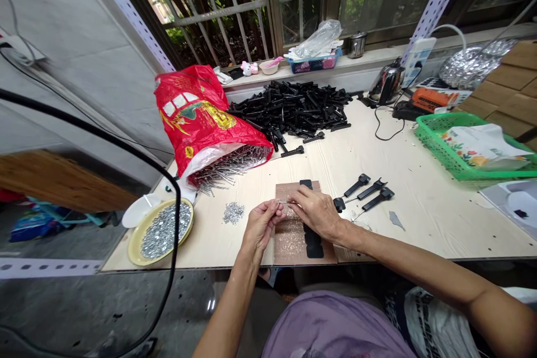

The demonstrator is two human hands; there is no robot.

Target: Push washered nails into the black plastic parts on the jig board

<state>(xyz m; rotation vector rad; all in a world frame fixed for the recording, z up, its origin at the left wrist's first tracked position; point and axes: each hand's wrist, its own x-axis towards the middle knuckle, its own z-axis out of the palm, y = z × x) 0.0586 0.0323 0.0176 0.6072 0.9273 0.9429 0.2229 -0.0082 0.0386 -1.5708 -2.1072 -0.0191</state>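
My left hand [262, 222] and my right hand [316, 211] meet over a brown board [293, 243] at the table's near edge. Both pinch a thin metal pin [285, 202] held between their fingertips. A black strip [312, 241] lies on the board under my right wrist. Right of my right hand lie three assembled black handled pieces [369, 193]. A small heap of tiny metal bits [233, 212] sits just left of my left hand.
A red bag [197, 117] spilling metal pins [229, 166] lies at the left. A big pile of black plastic parts [293, 109] is behind. A yellow plate of metal bits [161, 229], a green basket [457, 151] and a kettle [386, 84] stand around.
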